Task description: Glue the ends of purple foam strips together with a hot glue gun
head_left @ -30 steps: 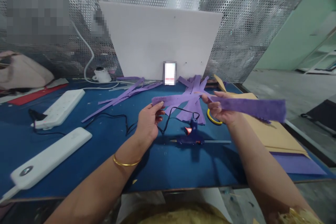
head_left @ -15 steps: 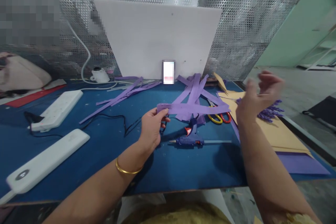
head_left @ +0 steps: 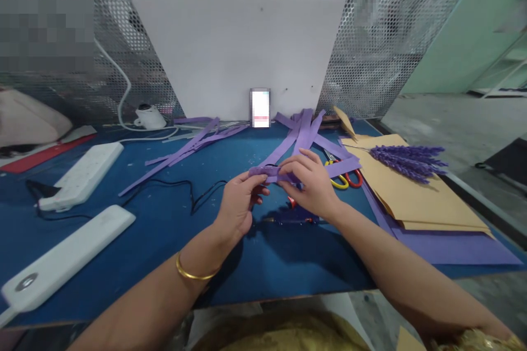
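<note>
My left hand (head_left: 237, 203) pinches the left end of a purple paper strip (head_left: 345, 165) above the blue table (head_left: 164, 230). My right hand (head_left: 312, 182) grips the same strip just to the right, fingers curled over it. The strip runs on to the right over red and yellow scissors (head_left: 349, 179). A blue glue gun (head_left: 288, 218) lies under my hands, mostly hidden. A fringed purple piece (head_left: 409, 160) rests on tan paper (head_left: 415, 197) at the right.
More purple strips (head_left: 193, 145) lie spread at the back near a white board (head_left: 239, 60) and a small phone (head_left: 259, 107). Two white power strips (head_left: 82, 173) (head_left: 61, 260) and black cable (head_left: 173, 186) occupy the left. A purple sheet (head_left: 453, 247) lies under the tan paper.
My right hand let go of the fringed purple piece onto the tan paper at the right, then came back left and took hold of the strip beside my left hand.
</note>
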The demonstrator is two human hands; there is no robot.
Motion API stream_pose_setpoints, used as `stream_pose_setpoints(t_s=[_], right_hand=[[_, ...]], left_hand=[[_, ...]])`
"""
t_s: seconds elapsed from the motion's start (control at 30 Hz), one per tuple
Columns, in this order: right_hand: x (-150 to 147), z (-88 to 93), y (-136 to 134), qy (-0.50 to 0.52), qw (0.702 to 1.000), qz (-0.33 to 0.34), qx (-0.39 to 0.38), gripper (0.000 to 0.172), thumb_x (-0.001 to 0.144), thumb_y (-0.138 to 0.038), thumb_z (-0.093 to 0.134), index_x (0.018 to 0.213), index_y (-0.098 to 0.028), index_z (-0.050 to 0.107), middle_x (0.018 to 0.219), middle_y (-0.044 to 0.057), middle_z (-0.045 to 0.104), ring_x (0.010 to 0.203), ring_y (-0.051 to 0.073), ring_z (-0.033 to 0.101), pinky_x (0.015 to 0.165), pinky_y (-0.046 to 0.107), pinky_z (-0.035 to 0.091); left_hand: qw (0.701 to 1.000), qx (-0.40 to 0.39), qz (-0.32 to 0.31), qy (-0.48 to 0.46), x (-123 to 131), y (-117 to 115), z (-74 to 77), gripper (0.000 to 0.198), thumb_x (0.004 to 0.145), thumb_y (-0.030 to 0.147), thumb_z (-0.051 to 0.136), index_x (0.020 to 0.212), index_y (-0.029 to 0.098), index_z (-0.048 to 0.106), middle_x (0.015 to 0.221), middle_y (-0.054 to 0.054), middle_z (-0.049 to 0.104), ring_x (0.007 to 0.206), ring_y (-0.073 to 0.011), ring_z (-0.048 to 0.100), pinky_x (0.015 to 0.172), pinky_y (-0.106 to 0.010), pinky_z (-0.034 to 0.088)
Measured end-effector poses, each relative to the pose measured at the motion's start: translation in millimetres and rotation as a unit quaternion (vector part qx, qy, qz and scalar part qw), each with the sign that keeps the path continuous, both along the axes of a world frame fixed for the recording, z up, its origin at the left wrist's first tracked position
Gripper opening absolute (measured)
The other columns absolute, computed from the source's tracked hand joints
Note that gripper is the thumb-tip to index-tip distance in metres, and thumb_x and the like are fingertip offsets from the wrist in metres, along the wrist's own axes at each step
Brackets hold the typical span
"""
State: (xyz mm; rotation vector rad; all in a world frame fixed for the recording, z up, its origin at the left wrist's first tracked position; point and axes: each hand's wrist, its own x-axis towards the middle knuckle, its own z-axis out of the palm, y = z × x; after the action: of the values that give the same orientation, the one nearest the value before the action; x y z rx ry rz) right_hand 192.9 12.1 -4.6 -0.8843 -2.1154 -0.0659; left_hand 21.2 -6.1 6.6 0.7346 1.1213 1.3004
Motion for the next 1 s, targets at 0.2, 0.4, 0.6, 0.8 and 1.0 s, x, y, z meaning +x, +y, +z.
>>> stream_pose_setpoints(t_s=[0.2,0.4,0.6,0.8,1.0], right_hand=[[-2,-1.0,-1,0.002,0.999,-0.014,0.032,0.010,0.093,-0.018,0.055,0.092,-0.026,0.060,0.099,0.003,0.073,0.094,0.018,0.067,0.110,0.044,0.037],[3,-0.7,3,0.044,0.998,-0.020,0.035,0.009,0.093,-0.019,0.056,0.089,-0.025,0.061,0.094,0.002,0.073,0.092,0.018,0.068,0.106,0.042,0.039],[5,-0.7,6,0.075,0.994,-0.061,0.059,0.010,0.092,-0.018,0.057,0.086,-0.025,0.061,0.091,0.001,0.074,0.089,0.018,0.069,0.104,0.043,0.041],[9,-2.1,11,0.094,0.988,-0.090,0.088,0.011,0.091,-0.016,0.059,0.085,-0.025,0.060,0.088,0.000,0.073,0.086,0.018,0.069,0.101,0.044,0.044],[8,-2.0,10,0.089,0.989,-0.079,0.092,0.010,0.091,-0.017,0.060,0.085,-0.025,0.061,0.087,0.000,0.074,0.086,0.018,0.069,0.101,0.045,0.043]], left_hand=[[0.999,-0.021,-0.001,-0.031,-1,1,0.4,0.021,0.053,0.025,0.076,0.069,0.014,0.068,0.062,-0.002,0.067,0.048,-0.0104,0.056,0.042,-0.020,0.033],[0.997,-0.012,-0.042,-0.061,-1,-3,3.7,0.027,0.059,0.034,0.073,0.076,0.014,0.069,0.072,-0.006,0.070,0.054,-0.0138,0.060,0.043,-0.022,0.036],[0.995,0.045,0.037,-0.081,-4,-3,4.1,0.034,0.058,0.028,0.070,0.090,0.016,0.071,0.085,-0.002,0.069,0.066,-0.0131,0.063,0.048,-0.020,0.041],[0.990,0.063,0.100,-0.073,-19,13,8.4,0.026,0.059,0.033,0.078,0.076,0.015,0.069,0.064,0.002,0.060,0.060,-0.0108,0.057,0.049,-0.020,0.041],[0.978,0.120,0.169,-0.007,-32,33,2.6,0.029,0.070,0.032,0.077,0.057,0.018,0.054,0.057,0.004,0.051,0.055,-0.0092,0.052,0.053,-0.022,0.041]])
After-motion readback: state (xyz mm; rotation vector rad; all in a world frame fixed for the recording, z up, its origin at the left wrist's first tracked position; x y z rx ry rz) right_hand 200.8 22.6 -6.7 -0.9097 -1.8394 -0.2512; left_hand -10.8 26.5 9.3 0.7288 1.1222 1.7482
